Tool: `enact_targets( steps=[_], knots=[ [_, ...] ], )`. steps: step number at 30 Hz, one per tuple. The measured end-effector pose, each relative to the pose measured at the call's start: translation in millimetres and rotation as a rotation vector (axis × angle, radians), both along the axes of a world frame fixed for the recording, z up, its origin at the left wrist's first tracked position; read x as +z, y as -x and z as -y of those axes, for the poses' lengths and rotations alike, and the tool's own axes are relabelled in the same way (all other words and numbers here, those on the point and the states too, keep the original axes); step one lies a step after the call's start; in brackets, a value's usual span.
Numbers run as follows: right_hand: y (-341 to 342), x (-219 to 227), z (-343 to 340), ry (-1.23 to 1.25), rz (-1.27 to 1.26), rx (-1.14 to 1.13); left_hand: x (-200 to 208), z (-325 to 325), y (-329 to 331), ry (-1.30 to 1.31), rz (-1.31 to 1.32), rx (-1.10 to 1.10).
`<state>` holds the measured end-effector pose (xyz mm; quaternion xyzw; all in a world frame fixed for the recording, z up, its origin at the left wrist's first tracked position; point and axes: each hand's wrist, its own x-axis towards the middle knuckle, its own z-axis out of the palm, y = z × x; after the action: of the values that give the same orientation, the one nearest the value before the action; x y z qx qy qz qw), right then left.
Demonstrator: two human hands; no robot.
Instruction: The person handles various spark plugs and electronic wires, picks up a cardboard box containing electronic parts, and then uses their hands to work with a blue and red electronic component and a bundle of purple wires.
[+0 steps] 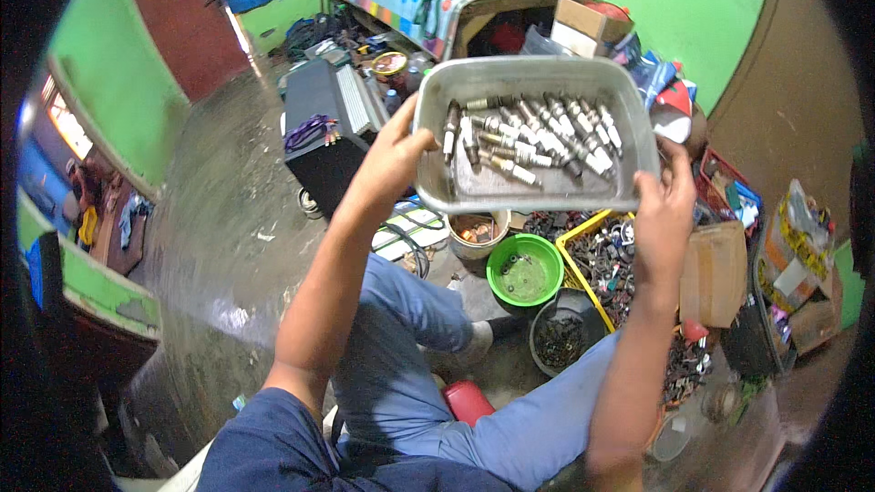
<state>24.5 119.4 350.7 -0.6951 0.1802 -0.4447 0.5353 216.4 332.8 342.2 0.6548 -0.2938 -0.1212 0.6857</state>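
A clear-grey plastic tub point(538, 200) is held up in front of me, tilted so that its inside shows. Several used spark plugs point(529, 138) with white insulators and dark metal ends lie loose in it, mostly toward its far and middle part. My left hand point(396, 155) grips the tub's left side, thumb over the rim. At the lower right corner my right hand point(665, 205) is closed on the wall, its thumb inside the rim and the fingers partly hidden behind.
Below the tub stand a green basin point(526, 302), a dark bowl of small parts point(558, 339) and a whitish bucket point(480, 250). A yellow-edged crate point(583, 259) holds metal bits. Left is a black box point(319, 159) with cables; right, a cardboard box point(712, 275).
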Motion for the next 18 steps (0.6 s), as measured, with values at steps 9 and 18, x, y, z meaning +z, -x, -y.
enact_targets(
  steps=[9,18],
  knots=[
    [-26.5,-163.1,-38.6,0.060,-0.454,0.047,-227.4,-73.3,41.0,-0.056,-0.175,0.338],
    [-82.1,-328.9,-82.6,0.047,-1.025,0.059,-390.1,-113.7,45.0,-0.697,-0.291,0.624]
  ],
)
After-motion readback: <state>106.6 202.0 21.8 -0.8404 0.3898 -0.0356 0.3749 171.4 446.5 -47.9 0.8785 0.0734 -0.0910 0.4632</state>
